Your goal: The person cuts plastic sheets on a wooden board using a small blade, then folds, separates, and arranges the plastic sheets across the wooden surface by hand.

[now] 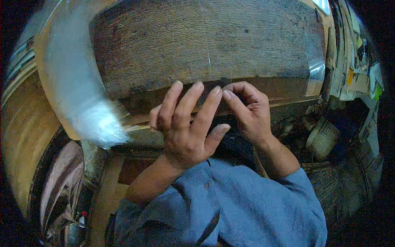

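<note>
My left hand [187,123] is raised in front of the workbench edge with its fingers spread and nothing visible in it. Close beside its fingertips, my right hand [249,107] has thumb and index finger pinched together; whatever is between them is too small to name. Thin, pale, thread-like lines show above the hands, against the dark, textured board [197,45]. Whether they reach the fingers cannot be made out.
Clear plastic sheeting [74,74] lies along the board's left side. A strip of clear plastic [316,68] is at its right end. A round container [323,140] stands low on the right. Dark fabric [61,181] is at lower left.
</note>
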A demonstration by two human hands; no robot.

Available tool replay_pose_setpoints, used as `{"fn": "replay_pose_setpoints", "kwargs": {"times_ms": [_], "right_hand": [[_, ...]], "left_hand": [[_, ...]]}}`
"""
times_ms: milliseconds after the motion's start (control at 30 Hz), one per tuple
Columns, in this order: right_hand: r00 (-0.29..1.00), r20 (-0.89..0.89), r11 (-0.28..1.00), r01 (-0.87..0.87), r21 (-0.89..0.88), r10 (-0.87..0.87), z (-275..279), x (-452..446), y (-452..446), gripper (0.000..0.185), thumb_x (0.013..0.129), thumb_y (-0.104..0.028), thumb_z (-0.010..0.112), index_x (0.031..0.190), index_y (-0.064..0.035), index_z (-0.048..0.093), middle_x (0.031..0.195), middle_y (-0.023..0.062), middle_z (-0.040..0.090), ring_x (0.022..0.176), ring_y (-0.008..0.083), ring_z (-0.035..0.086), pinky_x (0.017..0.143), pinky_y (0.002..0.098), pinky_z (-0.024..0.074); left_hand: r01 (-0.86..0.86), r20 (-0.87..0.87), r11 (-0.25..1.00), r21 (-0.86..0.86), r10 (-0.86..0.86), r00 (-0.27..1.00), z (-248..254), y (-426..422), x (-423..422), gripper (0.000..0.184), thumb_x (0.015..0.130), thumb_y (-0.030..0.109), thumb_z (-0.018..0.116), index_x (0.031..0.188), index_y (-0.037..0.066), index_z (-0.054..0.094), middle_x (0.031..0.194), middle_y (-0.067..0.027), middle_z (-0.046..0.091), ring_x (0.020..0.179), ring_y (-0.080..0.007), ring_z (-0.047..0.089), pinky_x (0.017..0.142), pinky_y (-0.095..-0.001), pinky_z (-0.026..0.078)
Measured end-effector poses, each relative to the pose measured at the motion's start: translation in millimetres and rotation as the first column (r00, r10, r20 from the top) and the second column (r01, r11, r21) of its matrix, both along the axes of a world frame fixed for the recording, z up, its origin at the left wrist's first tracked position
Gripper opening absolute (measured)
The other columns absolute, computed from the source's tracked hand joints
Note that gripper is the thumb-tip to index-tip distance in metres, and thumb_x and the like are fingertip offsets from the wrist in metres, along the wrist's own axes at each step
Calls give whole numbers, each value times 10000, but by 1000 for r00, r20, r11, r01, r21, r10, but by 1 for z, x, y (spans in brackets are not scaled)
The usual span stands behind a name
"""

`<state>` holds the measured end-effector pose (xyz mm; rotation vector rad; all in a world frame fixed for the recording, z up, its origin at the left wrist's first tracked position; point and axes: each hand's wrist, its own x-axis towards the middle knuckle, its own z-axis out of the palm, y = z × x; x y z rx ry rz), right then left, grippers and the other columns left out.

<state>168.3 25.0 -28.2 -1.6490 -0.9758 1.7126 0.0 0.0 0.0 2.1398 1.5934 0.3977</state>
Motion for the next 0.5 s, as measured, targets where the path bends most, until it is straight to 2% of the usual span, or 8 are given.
{"fn": "replay_pose_setpoints", "kwargs": {"times_ms": [67, 167, 367, 500], "right_hand": [[999, -32, 999, 24, 30, -23, -1, -1, 0, 168, 876, -171, 626, 904, -5, 632, 766, 18, 624, 703, 76, 548, 622, 237, 453], [1000, -22, 998, 19, 57, -18, -3, -2, 3, 165, 876, -165, 624, 898, -1, 632, 765, 22, 624, 701, 73, 547, 618, 234, 452], [993, -66, 996, 93, -4, -93, -5, -4, 1, 164, 877, -158, 623, 896, 4, 631, 760, 26, 626, 690, 70, 548, 611, 232, 454], [997, -31, 997, 77, 4, -77, -3, -3, 3, 167, 877, -159, 624, 898, 6, 632, 765, 29, 630, 692, 74, 555, 613, 235, 459]], "left_hand": [[-3, -210, 997, -78, -13, 978, 0, 4, 8, 709, 866, 678, 315, 1382, 204, 422, 1446, -97, 318, 1331, -312, 238, 999, -512, 178], [-27, -279, 993, -113, -6, 960, -7, 7, 13, 741, 853, 705, 281, 1385, 208, 417, 1450, -97, 312, 1331, -322, 234, 1000, -510, 159], [-21, -295, 993, -117, -14, 955, -7, 6, 13, 752, 841, 722, 274, 1389, 226, 411, 1453, -98, 306, 1333, -324, 230, 994, -505, 165], [-16, -315, 995, -102, -17, 949, -8, 5, 14, 749, 838, 726, 276, 1389, 237, 411, 1453, -99, 306, 1332, -323, 232, 991, -502, 171]]}}
